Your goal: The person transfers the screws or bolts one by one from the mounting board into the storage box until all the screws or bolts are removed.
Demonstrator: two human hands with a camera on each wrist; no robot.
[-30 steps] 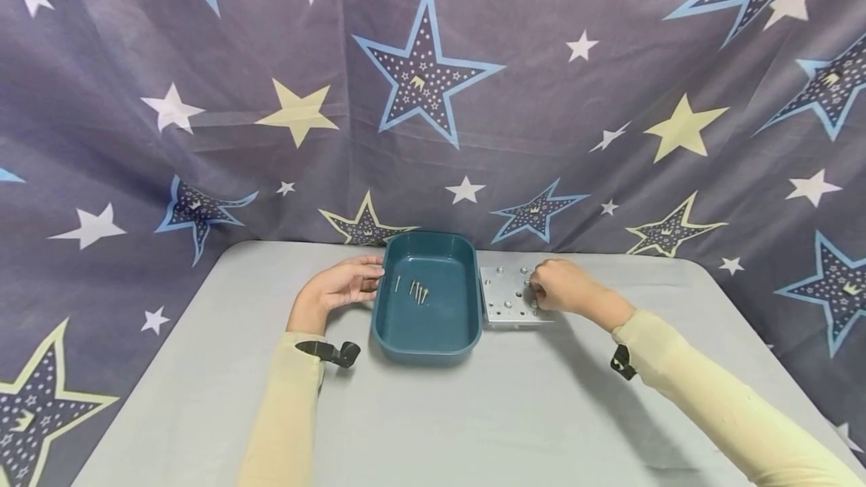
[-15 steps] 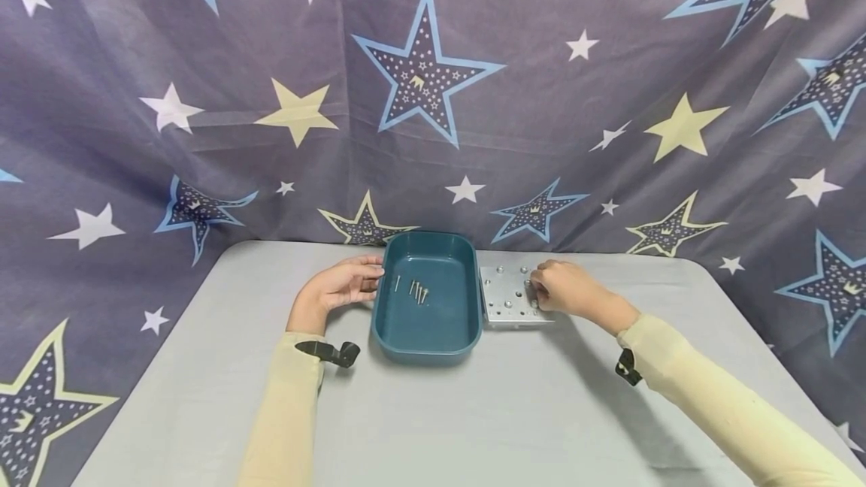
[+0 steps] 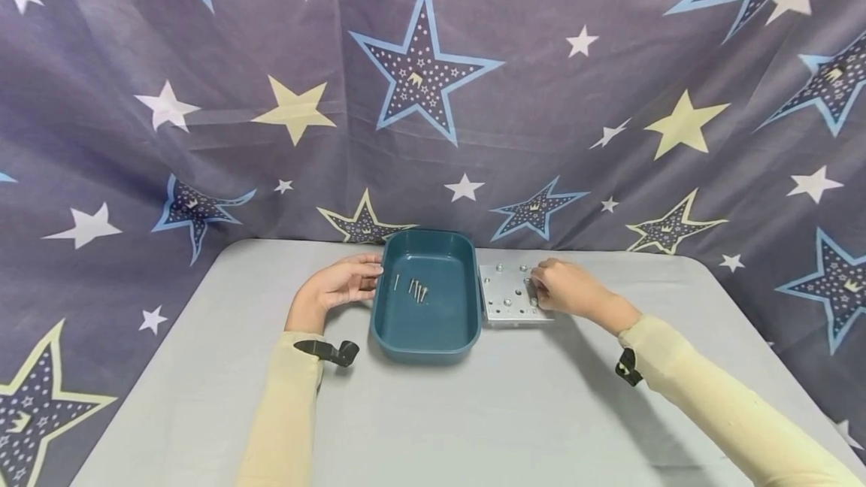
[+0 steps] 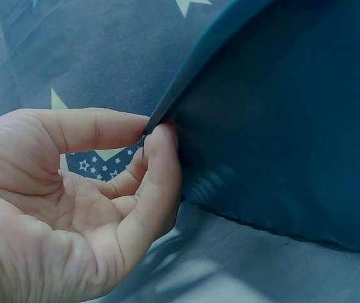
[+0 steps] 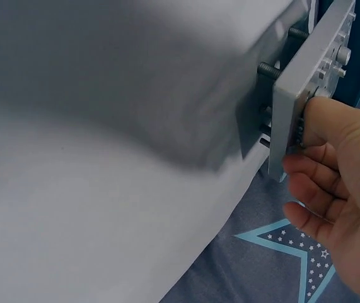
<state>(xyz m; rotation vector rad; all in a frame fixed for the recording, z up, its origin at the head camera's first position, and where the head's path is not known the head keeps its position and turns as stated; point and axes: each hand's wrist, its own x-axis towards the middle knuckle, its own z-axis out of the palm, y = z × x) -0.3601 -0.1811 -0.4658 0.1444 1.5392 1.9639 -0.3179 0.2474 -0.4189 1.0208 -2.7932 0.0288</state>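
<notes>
My left hand pinches the left rim of a dark teal tray; in the left wrist view, thumb and forefinger meet at that rim. Several thin screws lie inside the tray. Right beside it is a silver metal plate with holes and several bolts standing in it. My right hand is at the plate's right side, thumb and forefinger pinching a bolt largely hidden by the fingers. In the right wrist view, threaded bolt shanks stick out from the plate's underside.
Tray and plate rest near the far edge of a table with a light grey cloth. A star-patterned curtain hangs behind the table. Black straps are worn at both wrists.
The right wrist has shifted slightly right and down since the first frame, its fingers staying at the same spot on the plate. The left hand and tray hold still; the head view tilts slightly.
</notes>
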